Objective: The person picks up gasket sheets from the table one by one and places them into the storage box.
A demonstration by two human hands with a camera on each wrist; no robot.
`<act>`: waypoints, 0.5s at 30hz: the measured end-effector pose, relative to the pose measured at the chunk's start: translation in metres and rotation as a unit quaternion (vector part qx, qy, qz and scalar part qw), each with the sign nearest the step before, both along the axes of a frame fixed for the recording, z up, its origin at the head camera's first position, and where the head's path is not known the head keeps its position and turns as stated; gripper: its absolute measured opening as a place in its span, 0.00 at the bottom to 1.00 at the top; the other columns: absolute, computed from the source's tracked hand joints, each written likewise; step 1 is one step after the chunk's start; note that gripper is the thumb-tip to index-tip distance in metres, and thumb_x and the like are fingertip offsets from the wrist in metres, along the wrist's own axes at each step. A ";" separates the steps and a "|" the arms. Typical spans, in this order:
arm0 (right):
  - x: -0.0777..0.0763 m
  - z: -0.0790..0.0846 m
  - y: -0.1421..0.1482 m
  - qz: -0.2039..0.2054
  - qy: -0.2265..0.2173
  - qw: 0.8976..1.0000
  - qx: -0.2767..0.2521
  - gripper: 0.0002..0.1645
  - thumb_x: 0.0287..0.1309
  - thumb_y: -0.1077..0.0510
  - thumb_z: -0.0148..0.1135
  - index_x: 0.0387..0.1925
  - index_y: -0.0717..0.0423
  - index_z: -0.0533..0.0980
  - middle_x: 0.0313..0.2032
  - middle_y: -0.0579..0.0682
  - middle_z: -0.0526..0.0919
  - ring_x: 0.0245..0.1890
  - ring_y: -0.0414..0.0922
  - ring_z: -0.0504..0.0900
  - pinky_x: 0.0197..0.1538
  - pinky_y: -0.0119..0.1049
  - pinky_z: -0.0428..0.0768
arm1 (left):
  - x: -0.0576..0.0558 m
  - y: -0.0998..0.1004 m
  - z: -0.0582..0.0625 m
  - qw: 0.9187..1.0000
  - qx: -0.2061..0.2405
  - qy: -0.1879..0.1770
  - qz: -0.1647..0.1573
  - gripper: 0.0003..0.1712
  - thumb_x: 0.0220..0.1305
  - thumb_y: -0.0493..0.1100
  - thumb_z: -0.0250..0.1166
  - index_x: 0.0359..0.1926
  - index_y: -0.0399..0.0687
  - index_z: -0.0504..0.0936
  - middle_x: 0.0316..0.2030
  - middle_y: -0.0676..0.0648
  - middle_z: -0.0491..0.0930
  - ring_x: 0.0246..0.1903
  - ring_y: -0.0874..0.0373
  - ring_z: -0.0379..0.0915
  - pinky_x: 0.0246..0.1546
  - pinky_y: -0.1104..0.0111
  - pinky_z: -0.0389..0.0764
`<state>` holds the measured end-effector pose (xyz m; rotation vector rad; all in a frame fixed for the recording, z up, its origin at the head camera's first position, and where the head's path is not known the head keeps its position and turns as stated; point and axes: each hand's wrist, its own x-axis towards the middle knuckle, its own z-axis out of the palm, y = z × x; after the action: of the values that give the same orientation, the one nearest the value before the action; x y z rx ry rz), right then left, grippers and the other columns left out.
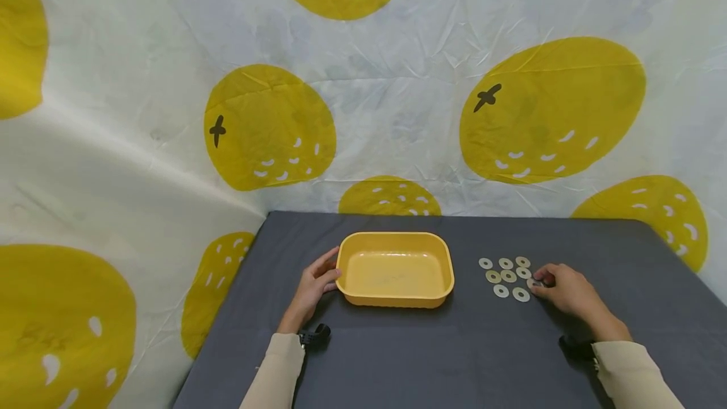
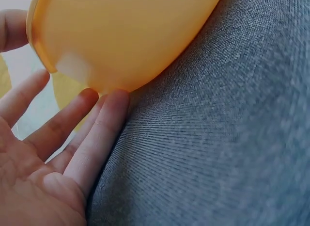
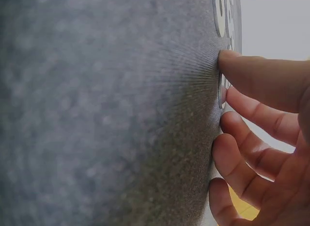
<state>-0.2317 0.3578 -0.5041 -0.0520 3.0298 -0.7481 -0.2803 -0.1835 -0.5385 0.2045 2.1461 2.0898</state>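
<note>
We see the left hand (image 1: 311,288) with its fingers spread and nearly straight, their tips touching the outer side of a yellow tray (image 1: 396,302); the tray stands just to the right of that hand, and its thumb lies at the rim. Our right hand (image 1: 568,292) is bent low, thumb and forefinger at opposite sides of a small pale disc (image 1: 531,283) with a hole; the disc lies right at these fingertips, but we cannot tell whether they pinch it firmly. The other fingers curl loosely beside it. Eight more discs (image 1: 508,276) lie flat in a loose cluster just to the left of this hand, between it and the tray. Below both hands spreads the desk (image 1: 426,358), dark grey with a woven texture. We have beige sleeves (image 1: 633,371) and a black band (image 1: 315,335) at the left wrist. Beyond the hands hangs a pale, creased backdrop (image 1: 392,118) printed with big yellow fruit.
</note>
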 end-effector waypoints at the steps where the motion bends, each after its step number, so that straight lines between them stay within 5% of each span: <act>1: -0.001 0.000 0.000 -0.003 -0.005 1.000 -0.003 0.19 0.59 0.54 0.73 0.44 0.65 0.81 0.37 0.61 0.81 0.38 0.55 0.79 0.41 0.56 0.77 | 0.000 0.000 0.000 1.000 -0.001 0.001 -0.002 0.33 0.70 0.46 0.68 0.73 0.65 0.71 0.60 0.41 0.79 0.53 0.57 0.82 0.50 0.63 0.87; 15: -0.008 -0.003 0.006 0.005 -0.040 0.999 -0.018 0.22 0.60 0.52 0.72 0.43 0.67 0.77 0.37 0.60 0.79 0.38 0.54 0.77 0.41 0.54 0.71 | -0.002 -0.003 0.001 1.000 -0.026 -0.001 -0.013 0.34 0.72 0.48 0.66 0.76 0.62 0.68 0.63 0.38 0.77 0.55 0.53 0.80 0.54 0.62 0.86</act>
<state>-0.2397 0.3642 -0.5074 -0.0373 2.9393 -0.7837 -0.2822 -0.1866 -0.5378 0.2228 2.1823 2.0173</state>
